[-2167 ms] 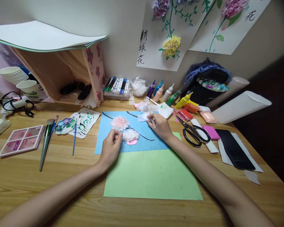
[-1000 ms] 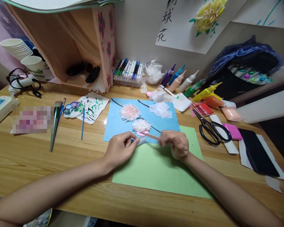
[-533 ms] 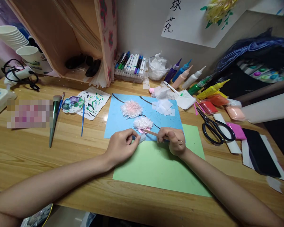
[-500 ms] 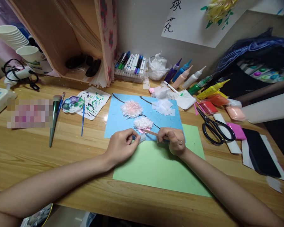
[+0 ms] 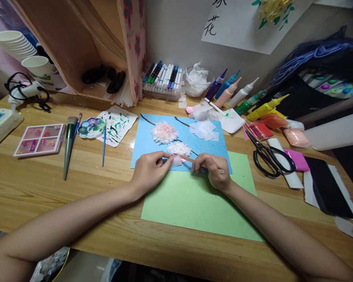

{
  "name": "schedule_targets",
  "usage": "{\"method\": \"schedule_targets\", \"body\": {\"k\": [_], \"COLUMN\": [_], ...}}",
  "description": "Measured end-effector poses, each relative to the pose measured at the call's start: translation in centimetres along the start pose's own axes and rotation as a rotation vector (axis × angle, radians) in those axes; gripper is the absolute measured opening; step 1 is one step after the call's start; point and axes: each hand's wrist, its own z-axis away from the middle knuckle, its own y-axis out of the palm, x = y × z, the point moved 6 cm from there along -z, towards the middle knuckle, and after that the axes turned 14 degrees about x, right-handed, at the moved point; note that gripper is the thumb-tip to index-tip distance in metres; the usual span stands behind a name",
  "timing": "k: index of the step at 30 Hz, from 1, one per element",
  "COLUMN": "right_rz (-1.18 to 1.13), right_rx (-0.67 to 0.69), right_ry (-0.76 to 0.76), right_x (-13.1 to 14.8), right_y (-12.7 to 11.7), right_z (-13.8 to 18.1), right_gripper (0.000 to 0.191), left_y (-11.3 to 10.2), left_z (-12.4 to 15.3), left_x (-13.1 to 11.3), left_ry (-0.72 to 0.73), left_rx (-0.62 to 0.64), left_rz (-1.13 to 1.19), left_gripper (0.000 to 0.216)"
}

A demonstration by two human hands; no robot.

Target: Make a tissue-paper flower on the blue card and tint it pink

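Note:
My left hand (image 5: 151, 169) pinches a small piece of white tissue paper (image 5: 176, 161) between thumb and forefinger, at the lower part of a blue sheet (image 5: 139, 152). In my right hand (image 5: 216, 171) is a thin flat wooden stick (image 5: 187, 158); its tip reaches to the tissue. Just beyond the fingertips a white ruffled paper flower (image 5: 179, 148) sits on the blue sheet, with some pink showing at its lower edge. A fuller pale pink flower (image 5: 164, 132) lies farther up. Loose tissue squares (image 5: 204, 130) rest at the sheet's upper right. Beneath is a green sheet (image 5: 200, 207).
Black-handled scissors (image 5: 270, 158) and a phone (image 5: 329, 188) lie to the right. Paint bottles (image 5: 228, 92) and a marker box (image 5: 161, 94) stand behind. Leftward are a thin blue brush (image 5: 104, 147), a large brush (image 5: 68, 149) and a pink palette case (image 5: 40, 140).
The left hand's tissue piece has moved slightly up, against the white flower's lower edge, with the stick's tip now at it. The view has shifted slightly.

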Motion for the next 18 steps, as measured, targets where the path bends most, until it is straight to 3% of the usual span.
{"method": "schedule_targets", "body": {"k": [4, 8, 12, 18], "right_rz": [0.006, 0.108, 0.294, 0.45], "right_rx": [-0.043, -0.121, 0.009, 0.047], "right_ry": [-0.039, -0.224, -0.446, -0.416], "right_x": [0.5, 2.2, 3.6, 3.2], "right_y": [-0.2, -0.5, 0.6, 1.3], "right_z": [0.3, 1.1, 1.3, 0.6], "right_gripper": [0.045, 0.047, 0.041, 0.038], "left_y": [-0.3, -0.3, -0.3, -0.3], "left_z": [-0.8, -1.1, -1.3, -1.4], "left_x": [-0.1, -0.1, -0.1, -0.1], "left_ry": [0.003, 0.006, 0.007, 0.005], "left_rx": [-0.011, -0.03, -0.044, -0.049], "left_rz": [-0.015, -0.023, -0.011, -0.016], "left_gripper": [0.025, 0.024, 0.022, 0.02]}}
